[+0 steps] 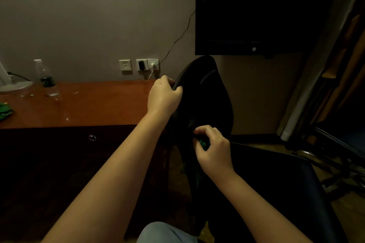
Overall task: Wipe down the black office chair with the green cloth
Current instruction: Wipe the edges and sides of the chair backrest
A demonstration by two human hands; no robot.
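Note:
The black office chair (209,96) stands in front of me, its backrest turned edge-on beside the desk and its seat stretching to the lower right. My left hand (164,96) grips the left edge of the backrest near the top. My right hand (214,149) holds a bunched green cloth (203,144) against the lower part of the backrest. Most of the cloth is hidden under my fingers; a dark green strip shows below the hand.
A glossy wooden desk (85,104) with dark drawers stands on the left, bearing a plastic bottle (46,79), a lamp base (13,86) and something green (5,111) at its left edge. A black wall screen (260,10) hangs above the chair. Wall sockets (139,65) with a cable.

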